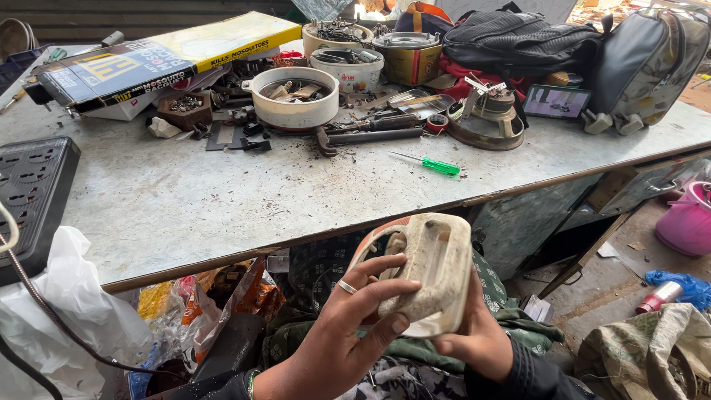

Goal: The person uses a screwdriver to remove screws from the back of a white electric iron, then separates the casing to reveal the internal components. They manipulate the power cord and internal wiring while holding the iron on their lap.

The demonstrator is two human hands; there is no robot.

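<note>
**Two hands hold a worn plastic casing below a cluttered desk**

A dirty, cream-coloured plastic casing [426, 272], rounded at the corners and with a handle-like opening through it, is held up in front of the person, below the front edge of the desk [222, 200]. The left hand [348, 326], wearing a ring, wraps over the near face, its fingers [385, 289] clenched on the casing's edge and thumb pressed low on it. The right hand [478, 341] cups the casing from beneath and behind, its fingers grasping the lower side. The casing is tilted, its open side turned toward the camera.

Judging from the grip, keeping the right hand under the piece as a support while the left turns it would let every side be looked over without dropping it; the plastic looks old and gritty, so gentle pressure seems wise.

On the desk above, a green-handled screwdriver [437, 165] lies alone near the front. Behind it sit a dark hammer [366, 137], a white bowl [292, 100] of small parts, a round speaker [485, 122] and a small phone [557, 102] with its screen lit. A flat yellow and blue box [163, 59] lies at the back left, a black backpack [518, 41] and a grey backpack [648, 63] at the back right. A black power strip [33, 192] rests at the left edge, a white plastic bag [67, 311] under it. A pink bucket [689, 218] stands on the floor to the right.
</note>
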